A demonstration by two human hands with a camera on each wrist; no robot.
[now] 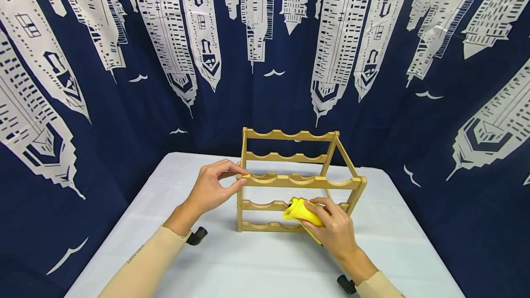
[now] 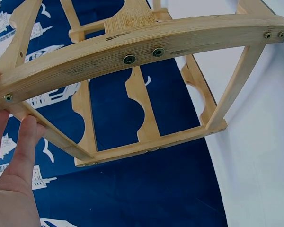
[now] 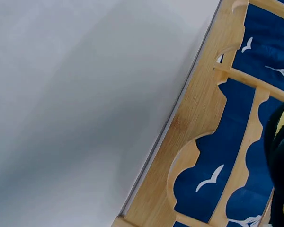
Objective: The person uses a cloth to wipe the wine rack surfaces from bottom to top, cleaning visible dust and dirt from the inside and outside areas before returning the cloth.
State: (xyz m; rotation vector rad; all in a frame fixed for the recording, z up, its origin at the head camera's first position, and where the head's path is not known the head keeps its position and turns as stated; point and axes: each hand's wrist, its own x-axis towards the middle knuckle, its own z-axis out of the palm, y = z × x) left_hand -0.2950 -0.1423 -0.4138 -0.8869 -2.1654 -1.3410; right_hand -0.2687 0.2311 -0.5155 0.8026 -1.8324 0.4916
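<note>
A light wooden bottle rack (image 1: 300, 181) with scalloped rails stands on the table. My left hand (image 1: 215, 185) pinches its upper front left corner between thumb and fingers; in the left wrist view, fingers (image 2: 26, 146) reach round the end of the side bar (image 2: 146, 49). My right hand (image 1: 333, 226) holds a bunched yellow cloth (image 1: 304, 210) in front of the lower rails at the right. In the right wrist view a dark, partly yellow bundle (image 3: 281, 161) shows at the right edge, near the scalloped rails (image 3: 194, 142); the right hand itself is out of that view.
The rack stands on a table with a white cover (image 1: 248, 266). Behind and at both sides hangs a dark blue curtain (image 1: 256, 105) printed with white buildings and birds. Black devices (image 1: 197, 236) sit at both wrists.
</note>
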